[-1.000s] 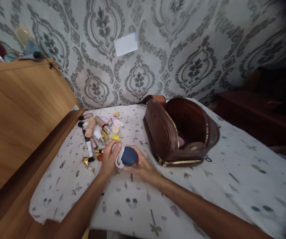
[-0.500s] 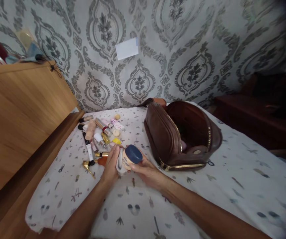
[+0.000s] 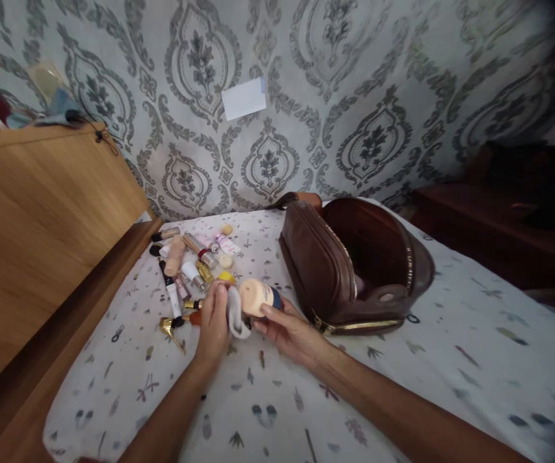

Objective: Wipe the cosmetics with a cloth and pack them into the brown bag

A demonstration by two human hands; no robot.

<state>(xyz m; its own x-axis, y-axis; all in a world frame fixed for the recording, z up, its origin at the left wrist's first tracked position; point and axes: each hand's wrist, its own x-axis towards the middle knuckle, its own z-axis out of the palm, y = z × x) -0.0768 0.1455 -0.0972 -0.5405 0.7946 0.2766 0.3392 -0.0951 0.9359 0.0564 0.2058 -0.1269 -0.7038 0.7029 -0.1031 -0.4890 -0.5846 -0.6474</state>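
Observation:
A cream jar with a dark blue lid (image 3: 256, 298) is held in my right hand (image 3: 287, 326), its pale base turned toward the left and its lid toward the right. My left hand (image 3: 215, 321) grips a folded whitish cloth (image 3: 236, 315) just left of the jar. Behind and left of my hands lies a group of cosmetics, with a peach bottle (image 3: 175, 256), a white tube (image 3: 174, 299), a yellow item (image 3: 227, 277) and a gold clip-like item (image 3: 170, 332). A brown leather bag (image 3: 320, 263) stands unzipped to the right.
A patterned white sheet (image 3: 253, 399) covers the surface. Wooden furniture (image 3: 45, 244) borders it on the left. Behind is a wall with damask wallpaper and a white card (image 3: 244, 99). Dark red furniture (image 3: 489, 238) stands at the right.
My right hand has turned the jar, so its base now shows at the left instead of the lid on top. The cloth in my left hand is now apart from the jar.

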